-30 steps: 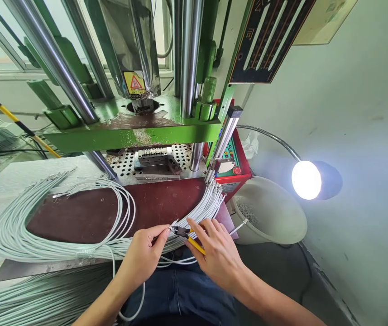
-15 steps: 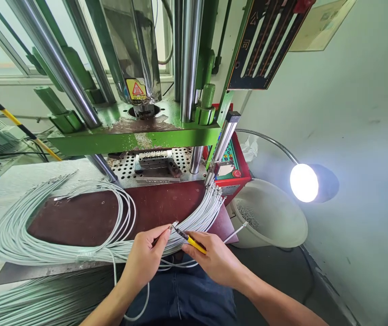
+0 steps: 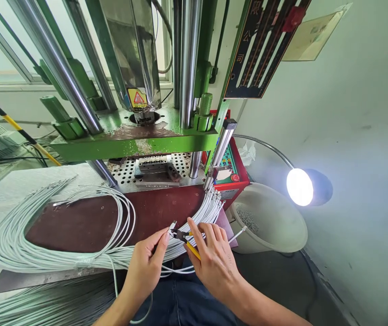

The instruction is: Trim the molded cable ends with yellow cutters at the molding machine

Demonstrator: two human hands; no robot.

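My left hand (image 3: 147, 261) is closed on a light grey cable, pinching it just below its connector end (image 3: 172, 225) between thumb and forefinger. In my right hand (image 3: 214, 259) is a pair of cutting pliers (image 3: 191, 248) with yellow handles and dark jaws. The jaws touch or nearly touch the cable end beside my left fingertips; whether they grip it I cannot tell. Behind and under my hands lies a large bundle of grey cables (image 3: 58, 258), its connector ends gathered at the right (image 3: 214, 194). A single cable end (image 3: 239, 233) sticks out to the right.
A green press (image 3: 166, 147) with steel columns stands ahead, a metal mould (image 3: 153, 168) on its perforated plate. A red control box (image 3: 237, 167), a white bin (image 3: 278, 226) of scraps and a lit lamp (image 3: 299, 187) are at the right. More cables (image 3: 61, 299) lie lower left.
My right hand has turned and its fingers have lifted, so the pliers' handles are spread and the jaws show more plainly. My left hand still pinches the cable. The whole view has shifted slightly.
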